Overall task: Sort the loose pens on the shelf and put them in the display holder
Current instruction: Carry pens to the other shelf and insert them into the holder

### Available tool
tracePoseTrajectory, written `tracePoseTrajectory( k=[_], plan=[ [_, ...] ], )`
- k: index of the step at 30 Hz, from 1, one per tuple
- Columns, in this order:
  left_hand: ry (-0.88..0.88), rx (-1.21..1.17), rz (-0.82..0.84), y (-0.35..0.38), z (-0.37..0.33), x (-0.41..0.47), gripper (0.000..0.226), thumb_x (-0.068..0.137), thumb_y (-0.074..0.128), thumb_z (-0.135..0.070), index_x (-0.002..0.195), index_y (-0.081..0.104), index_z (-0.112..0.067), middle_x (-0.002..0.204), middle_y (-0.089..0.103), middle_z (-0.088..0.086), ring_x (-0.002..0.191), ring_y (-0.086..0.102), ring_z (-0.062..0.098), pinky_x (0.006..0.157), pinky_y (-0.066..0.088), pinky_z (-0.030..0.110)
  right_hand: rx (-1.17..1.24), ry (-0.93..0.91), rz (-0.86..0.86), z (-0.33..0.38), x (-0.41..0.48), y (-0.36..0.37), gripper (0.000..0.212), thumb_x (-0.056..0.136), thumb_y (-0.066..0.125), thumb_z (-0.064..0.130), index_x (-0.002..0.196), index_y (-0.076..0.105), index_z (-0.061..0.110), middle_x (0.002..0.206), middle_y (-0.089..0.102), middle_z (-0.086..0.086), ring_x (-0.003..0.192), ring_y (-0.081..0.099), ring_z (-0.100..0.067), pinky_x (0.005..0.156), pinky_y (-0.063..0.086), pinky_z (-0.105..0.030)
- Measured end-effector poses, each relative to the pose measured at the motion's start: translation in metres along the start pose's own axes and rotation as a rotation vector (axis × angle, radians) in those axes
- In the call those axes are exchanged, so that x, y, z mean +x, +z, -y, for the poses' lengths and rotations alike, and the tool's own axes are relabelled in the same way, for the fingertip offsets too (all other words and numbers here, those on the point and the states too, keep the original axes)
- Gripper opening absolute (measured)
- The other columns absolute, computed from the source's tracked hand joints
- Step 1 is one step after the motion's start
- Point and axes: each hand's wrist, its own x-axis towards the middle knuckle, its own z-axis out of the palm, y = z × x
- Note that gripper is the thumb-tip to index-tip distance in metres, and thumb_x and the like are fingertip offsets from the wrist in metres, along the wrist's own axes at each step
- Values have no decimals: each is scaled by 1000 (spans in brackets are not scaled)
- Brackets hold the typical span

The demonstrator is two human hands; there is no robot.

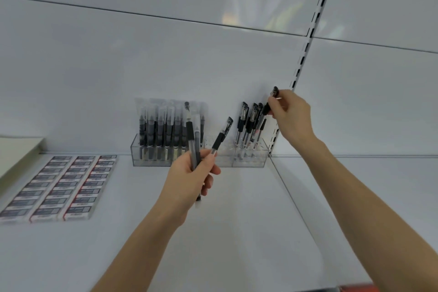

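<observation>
Forearms (142, 232) reach over the white shelf (237, 220), each grip grasping pens.
Left grip (192, 178) is clenched round a bundle (189, 135) of pens held upright just in front of the clear holder (246, 162), one of them fanning out to the right. Right grip (291, 114) pinches the capped top of one pen (267, 108) above the holder's right end; its lower part is lost among the standing pens (244, 116) there. Wrapped pens (163, 125) fill the holder's left end. Erasers (68, 185) lie in rows on the shelf, well to the left.
</observation>
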Motion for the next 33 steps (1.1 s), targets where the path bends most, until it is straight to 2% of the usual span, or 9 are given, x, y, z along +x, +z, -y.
tracePoseTrajectory(
  k=[6,11,13,16,21,23,26,29,33],
  plan=[
    [11,-29,-10,-4,0,-1,10,90,55,-13,97,61,-8,74,71,2,48,56,4,44,44,16,-167,-66,66,-2,-2,7,23,95,48,18,86,59,0,77,61,-8,69,54,-22,56,36,-23],
    [-3,-68,9,-4,-2,-3,13,90,56,-16,98,60,-8,79,74,1,56,65,7,50,51,17,-211,81,205,-22,-10,20,27,93,51,18,86,60,-6,81,68,-23,80,65,-35,77,51,-40],
    [-2,-83,16,-4,-2,-3,13,90,56,-16,99,60,-8,79,74,1,56,65,8,49,51,17,-181,110,165,-17,-17,14,25,90,56,25,100,63,3,85,70,-14,84,65,-26,80,50,-32],
    [11,-96,29,-1,-4,-2,11,90,56,-14,98,59,-8,75,73,2,53,62,7,46,48,17,110,138,65,0,-37,2,15,88,60,27,92,66,15,81,72,-6,77,67,-16,72,50,-23],
    [-7,-85,133,16,-7,0,11,91,53,-12,100,58,-7,78,71,6,53,63,7,48,49,18,430,211,365,29,-64,-1,11,88,60,19,80,66,15,65,72,6,66,69,-6,67,55,-22],
    [-39,-101,154,19,-5,0,8,92,52,-13,97,58,-10,83,70,6,63,68,9,57,54,22,501,241,312,29,-58,-6,12,88,59,14,78,65,11,60,70,4,60,68,-7,63,56,-21],
    [-47,-11,136,13,-3,2,9,93,50,-17,97,58,-16,94,66,4,77,69,9,65,56,27,541,264,36,16,-37,-24,9,89,58,12,90,62,4,72,71,-4,60,69,-12,60,56,-20],
    [-21,64,111,5,-3,-1,11,93,50,-17,100,57,-12,80,61,4,46,56,6,39,41,17,327,208,-147,0,-20,-34,8,90,56,14,95,58,7,82,67,-7,71,70,-20,69,57,-29],
    [-8,73,105,1,-3,-3,12,94,49,-21,88,52,-11,67,53,3,36,34,6,34,22,15,110,122,-105,-9,-12,-22,8,91,53,15,93,58,9,86,65,-8,77,68,-25,76,55,-37]
  ],
)
